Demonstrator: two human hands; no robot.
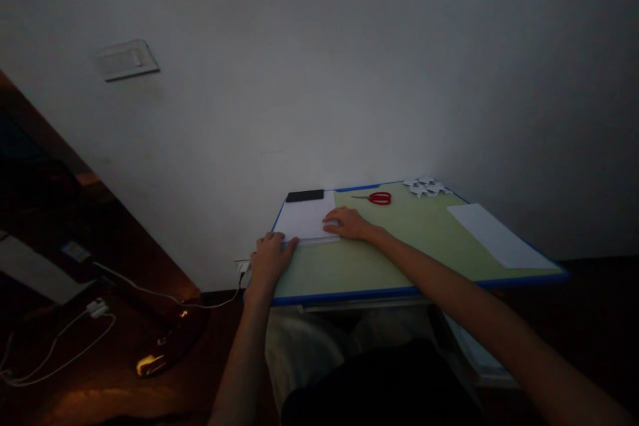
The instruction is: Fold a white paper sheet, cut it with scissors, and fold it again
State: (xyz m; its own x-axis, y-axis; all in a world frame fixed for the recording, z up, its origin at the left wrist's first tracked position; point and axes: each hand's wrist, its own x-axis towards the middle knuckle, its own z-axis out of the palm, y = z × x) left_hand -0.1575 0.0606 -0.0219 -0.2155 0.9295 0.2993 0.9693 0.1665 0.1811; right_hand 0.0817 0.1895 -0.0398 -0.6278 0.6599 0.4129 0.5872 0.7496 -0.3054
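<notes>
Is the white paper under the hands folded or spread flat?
Spread flat: the white paper lies unfolded on the green board, left hand at its near corner, right hand on its right edge.

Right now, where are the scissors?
Head view: the red scissors lie at the far edge of the green board, beyond the right hand, left of the folded paper shapes.
</notes>
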